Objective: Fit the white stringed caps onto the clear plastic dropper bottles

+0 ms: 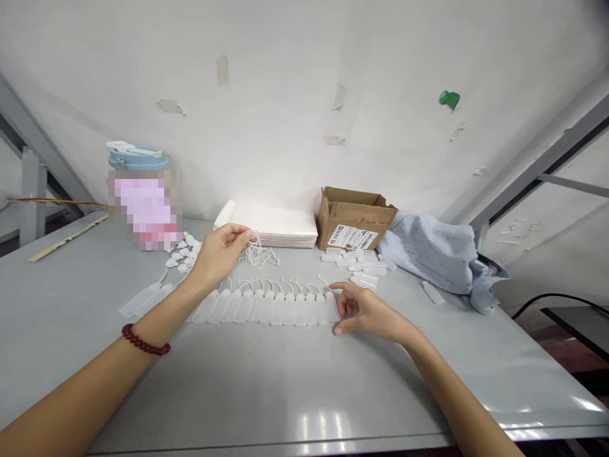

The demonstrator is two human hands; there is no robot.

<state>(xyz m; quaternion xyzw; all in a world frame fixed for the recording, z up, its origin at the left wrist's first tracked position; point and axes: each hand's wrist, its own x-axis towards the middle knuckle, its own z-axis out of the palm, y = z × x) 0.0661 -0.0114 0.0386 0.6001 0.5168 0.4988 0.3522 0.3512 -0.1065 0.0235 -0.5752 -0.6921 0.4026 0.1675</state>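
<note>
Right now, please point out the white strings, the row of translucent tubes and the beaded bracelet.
White strings (pixel 260 255), head view: the tangled pile's middle.
Row of translucent tubes (pixel 278 310), head view: a tube body near mid-row.
Beaded bracelet (pixel 144 346), head view: middle of its visible arc.

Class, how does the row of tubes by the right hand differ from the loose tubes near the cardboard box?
The row of tubes lies neatly side by side, while the loose tubes are jumbled at various angles. White cords trail from the row of tubes; no cords show on the loose tubes. Both are whitish, translucent and on the gray table.
</note>
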